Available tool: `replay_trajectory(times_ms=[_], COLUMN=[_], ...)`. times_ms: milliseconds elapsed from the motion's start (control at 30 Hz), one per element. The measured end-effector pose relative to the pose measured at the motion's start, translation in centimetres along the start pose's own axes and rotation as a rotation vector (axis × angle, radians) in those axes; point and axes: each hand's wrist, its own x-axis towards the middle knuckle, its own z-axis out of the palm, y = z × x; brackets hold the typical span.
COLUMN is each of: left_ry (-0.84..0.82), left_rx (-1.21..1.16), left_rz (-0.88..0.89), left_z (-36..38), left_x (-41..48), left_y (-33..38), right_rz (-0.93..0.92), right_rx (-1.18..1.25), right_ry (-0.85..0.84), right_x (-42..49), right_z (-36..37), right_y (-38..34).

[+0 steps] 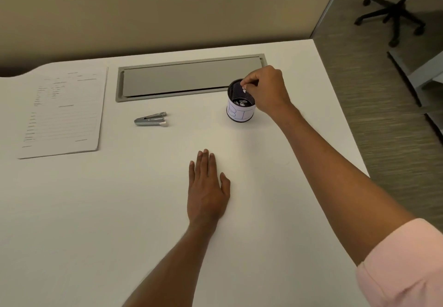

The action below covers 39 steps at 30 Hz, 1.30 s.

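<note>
The single small white scrap (244,89) hangs pinched between the thumb and fingertips of the right hand (268,88). It is just above the open mouth of the one black mesh cup (240,112), so the drop looks to be straight down. The cup stands upright towards the desk's (96,211) far right corner, with a few pale bits at its bottom, too small to count. The left hand (207,191) lies flat and empty mid-desk, well apart; one staple remover (151,119) and one paper stack (64,110) lie leftward.
</note>
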Motion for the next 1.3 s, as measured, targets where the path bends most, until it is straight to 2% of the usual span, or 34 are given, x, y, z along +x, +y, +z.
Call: replay_trajectory(times_ms=[300,567,700,900,967,1000,1067,1133,1167,1233,1300], left_ry=[-0.013,-0.019,-0.012,-0.012,-0.015,-0.016,-0.016,-0.013,-0.011,-0.006,-0.004], left_rx=[0.002,-0.002,-0.016,-0.027,-0.029,-0.029,-0.022,-0.016,-0.013,-0.009,-0.01], left_rz=[-0.009,-0.012,-0.009,-0.007,-0.007,-0.006,-0.003,-0.001,0.0,0.002,0.003], left_z=[-0.2,-0.4,-0.4,-0.5,-0.6,-0.7,-0.7,-0.6,-0.6,-0.5,-0.4], left_x=[0.0,-0.1,-0.1,-0.3,-0.3,-0.4,-0.5,-0.5,-0.5,-0.5,-0.5], left_y=[0.0,0.1,0.2,0.1,0.2,0.3,0.3,0.3,0.3,0.3,0.3], right_rz=[-0.08,-0.126,-0.068,0.214,0.31,0.334,0.288,0.221,0.216,0.208,0.177], right_rx=[-0.11,0.064,0.29,0.888,1.007,0.966,0.636,0.246,0.124,0.008,-0.045], right_ry=[0.008,0.105,0.108,0.145,0.188,0.227,0.268,0.157,0.072,-0.054,-0.064], right_x=[0.5,-1.7,-3.9,-8.2,-9.6,-10.5,-12.4,-14.7,-15.8,-17.4,-18.1], right_z=[-0.9,-2.9,-4.4,-6.4,-7.1,-7.3,-6.9,-5.4,-4.4,-2.8,-1.6], right_y=[0.0,0.3,1.0,2.5,3.9,5.0,7.7,10.4,11.5,13.3,14.2])
